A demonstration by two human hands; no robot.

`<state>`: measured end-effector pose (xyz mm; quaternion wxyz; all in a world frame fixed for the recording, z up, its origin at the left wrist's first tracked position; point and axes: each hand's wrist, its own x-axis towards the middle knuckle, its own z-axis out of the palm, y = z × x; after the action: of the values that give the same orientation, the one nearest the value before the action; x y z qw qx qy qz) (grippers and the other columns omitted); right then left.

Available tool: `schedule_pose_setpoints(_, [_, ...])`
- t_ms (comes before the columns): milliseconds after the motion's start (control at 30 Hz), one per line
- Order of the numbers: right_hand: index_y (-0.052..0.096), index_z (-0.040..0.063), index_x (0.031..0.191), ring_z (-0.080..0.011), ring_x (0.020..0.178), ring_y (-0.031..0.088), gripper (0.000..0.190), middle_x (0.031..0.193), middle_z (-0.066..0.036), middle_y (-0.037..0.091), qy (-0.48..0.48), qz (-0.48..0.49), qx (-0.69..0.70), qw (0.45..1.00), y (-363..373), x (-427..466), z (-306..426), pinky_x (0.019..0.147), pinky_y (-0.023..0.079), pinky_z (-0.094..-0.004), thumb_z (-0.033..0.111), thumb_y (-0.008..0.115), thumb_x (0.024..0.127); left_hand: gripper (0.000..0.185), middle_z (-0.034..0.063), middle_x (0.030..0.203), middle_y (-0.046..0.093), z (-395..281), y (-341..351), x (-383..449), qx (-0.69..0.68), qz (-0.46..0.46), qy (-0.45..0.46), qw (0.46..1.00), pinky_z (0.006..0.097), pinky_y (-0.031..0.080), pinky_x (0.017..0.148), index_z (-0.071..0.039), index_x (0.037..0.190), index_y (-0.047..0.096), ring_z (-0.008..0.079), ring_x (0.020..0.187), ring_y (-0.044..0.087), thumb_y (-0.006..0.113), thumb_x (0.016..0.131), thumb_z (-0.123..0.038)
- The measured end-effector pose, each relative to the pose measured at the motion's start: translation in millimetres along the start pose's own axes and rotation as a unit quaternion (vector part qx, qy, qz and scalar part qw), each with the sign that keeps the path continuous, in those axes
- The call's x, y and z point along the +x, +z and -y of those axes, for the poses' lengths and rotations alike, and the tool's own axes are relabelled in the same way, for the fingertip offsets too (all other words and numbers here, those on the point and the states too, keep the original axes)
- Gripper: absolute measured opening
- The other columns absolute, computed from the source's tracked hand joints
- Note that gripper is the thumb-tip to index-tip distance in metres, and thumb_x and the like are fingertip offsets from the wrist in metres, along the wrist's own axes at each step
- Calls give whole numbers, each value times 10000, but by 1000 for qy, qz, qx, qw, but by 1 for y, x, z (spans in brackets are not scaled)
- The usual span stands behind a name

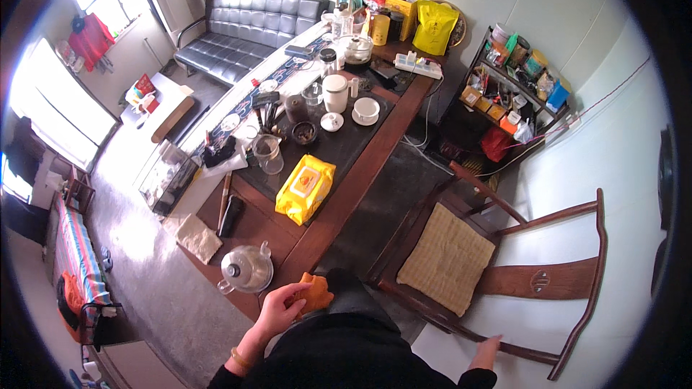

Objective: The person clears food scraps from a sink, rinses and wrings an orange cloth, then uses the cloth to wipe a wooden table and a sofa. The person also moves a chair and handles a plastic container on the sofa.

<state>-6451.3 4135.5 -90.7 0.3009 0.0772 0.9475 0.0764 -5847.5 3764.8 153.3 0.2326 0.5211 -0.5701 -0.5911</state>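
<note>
My left hand (283,305) grips an orange cloth (316,294) near the table's front corner. Just beyond it a lidded glass teapot (248,268) stands on the wooden table (324,239). A folded beige cloth (199,237) lies behind the teapot. Farther along is a yellow pack of wipes (305,189), with a glass pitcher (268,154), a white lidded mug (335,93) and a white gaiwan bowl (366,112) behind it. On the right, my right hand (489,350) is at the lower rail of a wooden chair (540,282); its fingers are partly hidden, and I cannot tell whether it grips.
The chair bears a woven seat mat (447,259). A power strip (418,66) with trailing cables sits at the table's far right. A crowded shelf rack (508,78) stands by the wall. Beyond the table are a black tufted sofa (254,24) and a low table (170,111).
</note>
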Motion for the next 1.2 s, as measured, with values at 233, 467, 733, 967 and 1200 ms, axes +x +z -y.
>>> schedule_pose_setpoints(233, [557,76,1270,-280,981,595,438,1216,-85,593,-171,59,460,869,62,-117,279,843,495,-468,352,537,931,327,-25,781,582,-40,-8,31,-22,-136,83,987,172,403,548,-15,1164,645,32,612,505,612,846,55])
schedule_pose_setpoints(467, [657,1,977,-313,841,635,200,868,-165,667,-596,-95,378,702,-58,-175,638,803,496,-372,175,651,877,327,-13,741,589,-69,-1,105,-51,-245,41,967,187,403,498,4,1151,639,39,557,516,615,832,66])
schedule_pose_setpoints(733, [625,74,1127,-326,1096,551,345,1137,-148,595,-652,-268,268,656,-188,-174,973,952,445,-434,184,711,812,333,22,890,600,-150,51,254,-128,-356,-66,923,198,445,662,27,1175,611,77,732,558,612,844,57])
schedule_pose_setpoints(967, [631,140,1184,-276,1079,557,508,1129,-56,627,-704,-336,31,625,-268,-156,1099,896,460,-429,236,799,714,317,47,984,618,-206,87,346,-127,-363,-135,913,212,442,737,23,1177,611,99,829,578,610,862,60])
schedule_pose_setpoints(1200, [722,60,829,-305,886,630,194,856,-137,698,-806,-223,-134,531,-278,-148,1150,839,484,-415,215,761,719,311,-2,755,582,-218,97,386,-71,-376,-142,913,184,424,499,18,1174,615,54,537,530,590,872,87])
